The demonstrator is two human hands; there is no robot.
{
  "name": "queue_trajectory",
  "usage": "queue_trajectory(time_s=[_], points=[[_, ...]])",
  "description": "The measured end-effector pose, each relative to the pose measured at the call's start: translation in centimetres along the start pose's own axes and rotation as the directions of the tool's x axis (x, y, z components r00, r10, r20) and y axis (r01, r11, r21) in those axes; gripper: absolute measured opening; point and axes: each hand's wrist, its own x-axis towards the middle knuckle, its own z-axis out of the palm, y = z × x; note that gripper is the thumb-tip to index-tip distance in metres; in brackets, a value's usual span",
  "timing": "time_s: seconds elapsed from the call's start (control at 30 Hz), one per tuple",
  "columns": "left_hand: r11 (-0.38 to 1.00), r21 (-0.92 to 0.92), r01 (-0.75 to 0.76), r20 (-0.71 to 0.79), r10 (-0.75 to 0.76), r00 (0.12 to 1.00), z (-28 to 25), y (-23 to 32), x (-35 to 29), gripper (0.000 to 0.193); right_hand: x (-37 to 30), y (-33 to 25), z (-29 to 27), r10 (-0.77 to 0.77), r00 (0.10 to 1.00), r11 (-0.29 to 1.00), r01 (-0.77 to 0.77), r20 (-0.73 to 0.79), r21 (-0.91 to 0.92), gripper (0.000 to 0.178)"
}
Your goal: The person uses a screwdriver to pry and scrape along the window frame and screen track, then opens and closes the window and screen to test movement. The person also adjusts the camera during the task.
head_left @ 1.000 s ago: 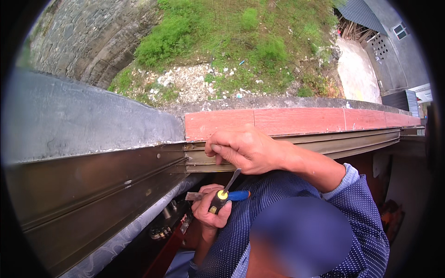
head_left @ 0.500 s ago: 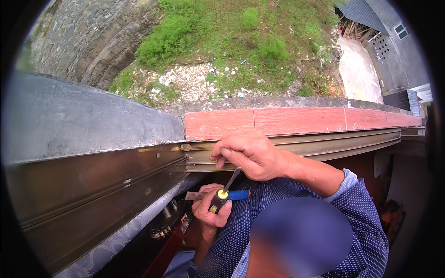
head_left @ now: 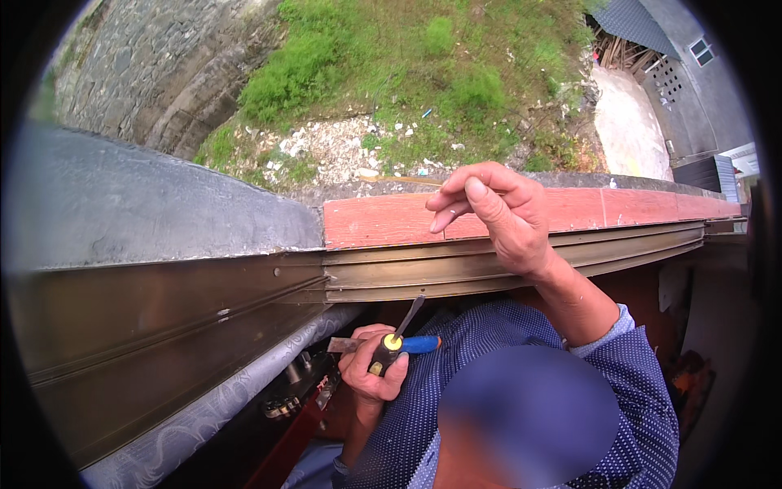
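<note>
Lifting the right hand [head_left: 509, 216] up and rightward since half a second ago, off the window track [head_left: 383, 270] and out over the red tile sill [head_left: 383, 218]. Pinching a thin yellowish strip [head_left: 395, 178] there, poking it out leftward across the sill's far side. Not making out what the strip is made of, and not seeing the exact grip point, hidden behind the bent fingers. Angling the thumb upward, curling the other fingers loosely.

Keeping the left hand [head_left: 371, 371] low on the near side of the track, same as before, wrapped around two tools at once: a screwdriver [head_left: 393, 343] with a black-and-yellow handle, shaft up toward the track, and a blue-handled tool [head_left: 419, 345] crosswise, flat metal blade out to the left. Covering that one's middle, so showing just both ends. Can't tell if touching the track with the screwdriver tip.

Bringing the right forearm in from the lower right, slanting up-left and blocking part of the track. Losing some of the left forearm behind the dotted blue shirt [head_left: 643, 391]. Leaving some metal bits [head_left: 281, 406] at lower left too murky to identify.
</note>
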Motion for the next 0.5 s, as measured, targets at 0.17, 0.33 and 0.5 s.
queue_trajectory(time_s=[0.17,0.33,0.5], points=[[1.000,0.016,-0.005,0.005,0.005,1.000,0.0,0.3,-0.3,0.036,0.2,0.2,-0.7,-0.046,0.987,0.785,-0.061,-0.157,-0.617,0.018],[1.000,0.016,-0.001,-0.002,0.001,1.000,-0.1,0.3,-0.6,0.036,-1.4,0.0,0.6,0.061,0.998,0.971,-0.056,0.015,-0.233,0.022],[0.999,0.033,0.010,0.010,-0.010,1.000,-0.3,0.7,-0.7,0.035,-2.2,-0.1,2.7,0.149,0.973,0.964,-0.103,0.177,-0.244,0.024]])
